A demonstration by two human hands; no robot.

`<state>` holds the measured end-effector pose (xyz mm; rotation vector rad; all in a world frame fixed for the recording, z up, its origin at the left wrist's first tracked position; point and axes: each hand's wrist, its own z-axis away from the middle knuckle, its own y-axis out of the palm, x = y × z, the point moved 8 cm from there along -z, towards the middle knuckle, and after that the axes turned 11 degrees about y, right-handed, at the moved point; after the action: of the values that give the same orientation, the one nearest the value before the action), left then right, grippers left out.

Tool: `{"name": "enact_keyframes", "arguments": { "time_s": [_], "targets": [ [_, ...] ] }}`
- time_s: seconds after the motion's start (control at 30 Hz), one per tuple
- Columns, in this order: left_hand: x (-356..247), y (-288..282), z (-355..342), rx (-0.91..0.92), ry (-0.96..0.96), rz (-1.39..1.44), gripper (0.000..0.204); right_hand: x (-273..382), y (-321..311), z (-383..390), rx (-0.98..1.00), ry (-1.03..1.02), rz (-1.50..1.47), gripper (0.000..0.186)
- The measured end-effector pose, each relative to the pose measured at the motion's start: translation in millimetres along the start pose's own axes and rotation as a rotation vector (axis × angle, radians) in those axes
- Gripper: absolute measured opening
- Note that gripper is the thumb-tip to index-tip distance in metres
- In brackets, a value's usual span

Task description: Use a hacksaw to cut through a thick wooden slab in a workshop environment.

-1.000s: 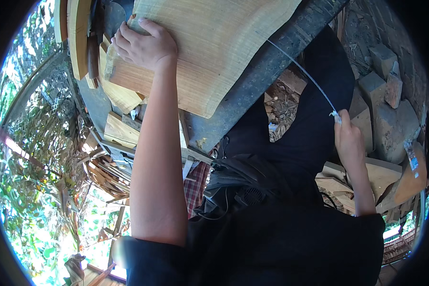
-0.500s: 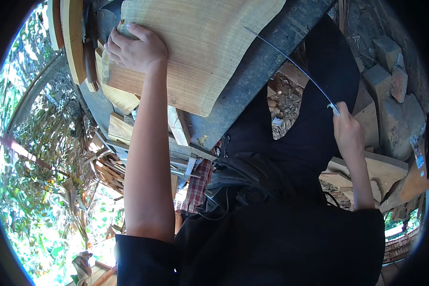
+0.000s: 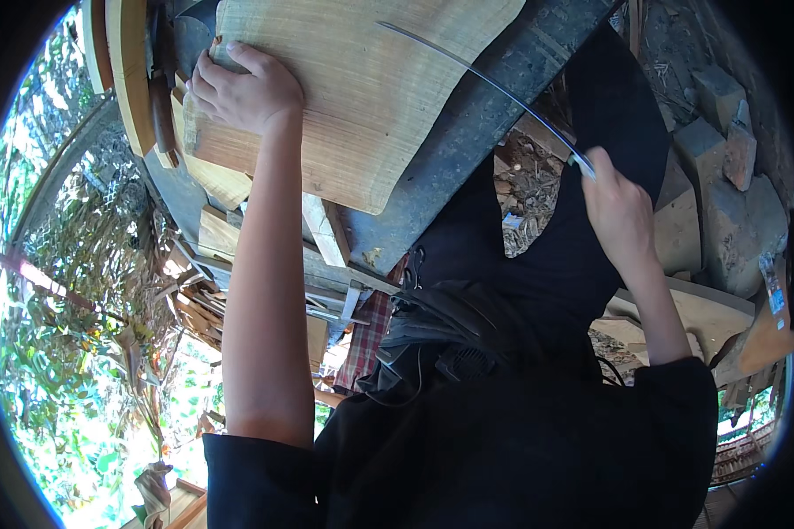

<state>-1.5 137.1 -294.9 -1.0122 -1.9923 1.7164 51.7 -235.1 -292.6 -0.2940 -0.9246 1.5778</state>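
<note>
A broad wooden board point(image 3: 353, 106) with wavy edges lies on a dark worktable point(image 3: 463, 145). At the board's left edge my left hand point(image 3: 251, 86) presses down on it, its fingers bent around the edge. My right hand point(image 3: 617, 207) is closed on the handle of a handsaw point(image 3: 510, 95) with a long thin blade, seen nearly edge-on. The blade lies across the board's right edge, with its tip over the upper middle of the board. Most of the handle is hidden in my fist, and the blade's teeth are not visible.
Curved wooden pieces point(image 3: 131, 79) stand left of the board. Below it a short wood block point(image 3: 325, 231) juts out from the table. Several rough wood blocks point(image 3: 723, 203) stand at right. A person's checked clothing point(image 3: 362, 348) shows beyond my left arm.
My right hand has moved up and to the left, and the handsaw's tip has slid farther across the board. My left hand stays at the board's edge.
</note>
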Motion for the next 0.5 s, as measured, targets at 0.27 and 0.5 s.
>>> {"name": "enact_keyframes", "arguments": {
  "time_s": [0.27,0.5],
  "targets": [
    [-5,-2,0,-0.019,0.037,-0.014,0.049,-46,4,35,0.019,0.041,0.044,0.016],
    [-6,0,2,-0.057,0.069,-0.003,0.05,71,7,-60,-0.125,-0.163,-0.087,0.013]
  ]
}}
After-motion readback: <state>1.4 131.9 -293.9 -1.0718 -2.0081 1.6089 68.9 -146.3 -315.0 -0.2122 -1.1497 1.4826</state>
